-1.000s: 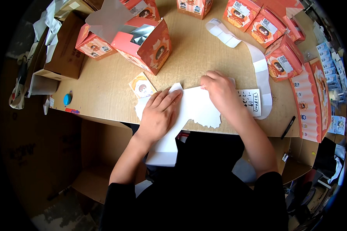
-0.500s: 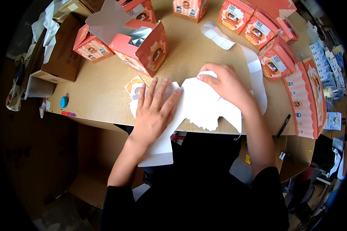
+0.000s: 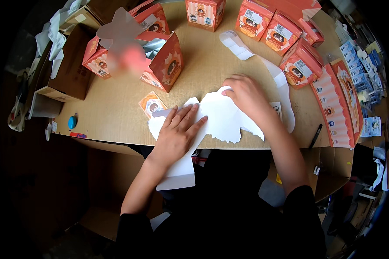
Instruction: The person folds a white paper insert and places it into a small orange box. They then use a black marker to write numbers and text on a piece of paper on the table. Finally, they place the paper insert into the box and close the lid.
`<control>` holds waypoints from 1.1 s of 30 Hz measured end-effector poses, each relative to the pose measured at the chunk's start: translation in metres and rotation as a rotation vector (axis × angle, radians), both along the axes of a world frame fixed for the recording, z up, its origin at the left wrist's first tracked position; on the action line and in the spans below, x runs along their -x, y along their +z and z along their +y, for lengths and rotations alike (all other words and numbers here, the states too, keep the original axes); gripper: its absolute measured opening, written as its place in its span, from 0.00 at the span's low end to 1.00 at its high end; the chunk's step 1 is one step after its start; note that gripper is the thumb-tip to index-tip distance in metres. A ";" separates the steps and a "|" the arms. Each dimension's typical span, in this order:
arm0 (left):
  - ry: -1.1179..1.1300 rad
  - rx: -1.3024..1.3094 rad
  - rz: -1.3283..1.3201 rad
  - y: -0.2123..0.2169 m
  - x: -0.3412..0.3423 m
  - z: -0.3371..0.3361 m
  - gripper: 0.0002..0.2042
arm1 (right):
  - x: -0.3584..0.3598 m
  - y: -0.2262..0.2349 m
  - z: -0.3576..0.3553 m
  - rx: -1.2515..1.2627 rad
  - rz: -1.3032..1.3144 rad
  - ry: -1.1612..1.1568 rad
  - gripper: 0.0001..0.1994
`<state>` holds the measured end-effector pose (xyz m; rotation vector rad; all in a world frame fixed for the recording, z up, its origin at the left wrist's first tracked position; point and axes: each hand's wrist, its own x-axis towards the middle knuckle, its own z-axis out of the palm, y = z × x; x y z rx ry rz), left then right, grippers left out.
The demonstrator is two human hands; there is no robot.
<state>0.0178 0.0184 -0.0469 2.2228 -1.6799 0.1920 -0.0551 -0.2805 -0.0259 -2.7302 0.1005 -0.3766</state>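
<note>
A white die-cut cardboard box blank (image 3: pixel 220 116) lies plain side up at the near table edge, its scalloped edge toward me. One long panel hangs over the edge toward my lap. My left hand (image 3: pixel 175 131) rests flat on the blank's left part, fingers stretched out. At the far right edge of the blank, my right hand (image 3: pixel 245 93) grips a raised flap between thumb and fingers. A small printed card (image 3: pixel 151 104) sticks out beyond the blank's left side. Part of another printed piece (image 3: pixel 275 110) shows beside my right forearm.
An open red box (image 3: pixel 166 64) with silvery contents stands far left, near a blurred patch. Several closed red boxes (image 3: pixel 281 36) line the back right. A white segmented strip (image 3: pixel 274 71) curls right of my hand. Printed blanks (image 3: pixel 333 108), a black pen (image 3: pixel 316 136) and a blue round object (image 3: pixel 72 122) lie around.
The blank's scalloped edge and right-hand flap have shifted away from me, farther onto the table. My right hand still grips the far edge; my left stays flat. The whole view has tilted slightly.
</note>
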 end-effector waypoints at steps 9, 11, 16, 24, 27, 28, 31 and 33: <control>0.190 0.208 -0.030 0.028 -0.014 0.008 0.31 | 0.010 0.058 0.019 -0.319 -0.025 0.014 0.07; 0.286 0.327 0.144 0.041 -0.022 0.011 0.36 | 0.018 0.083 0.028 -0.353 -0.033 0.042 0.06; 0.182 0.171 0.194 0.069 -0.038 0.018 0.19 | 0.033 0.105 0.041 -0.281 -0.141 0.112 0.04; 0.120 -0.068 0.702 0.098 -0.031 0.023 0.10 | 0.056 0.106 0.039 -0.067 0.173 0.228 0.10; 0.039 -0.108 0.497 0.095 -0.029 0.026 0.08 | 0.059 0.094 0.038 -0.028 0.281 0.292 0.12; -0.049 -0.062 0.297 0.090 -0.028 0.027 0.08 | 0.061 0.090 0.041 -0.024 0.252 0.304 0.11; -0.088 -0.234 0.329 0.098 -0.014 0.025 0.09 | 0.063 0.091 0.047 -0.058 0.167 0.297 0.12; -0.052 -0.386 0.549 0.103 -0.005 0.019 0.11 | 0.066 0.092 0.049 -0.103 0.114 0.299 0.13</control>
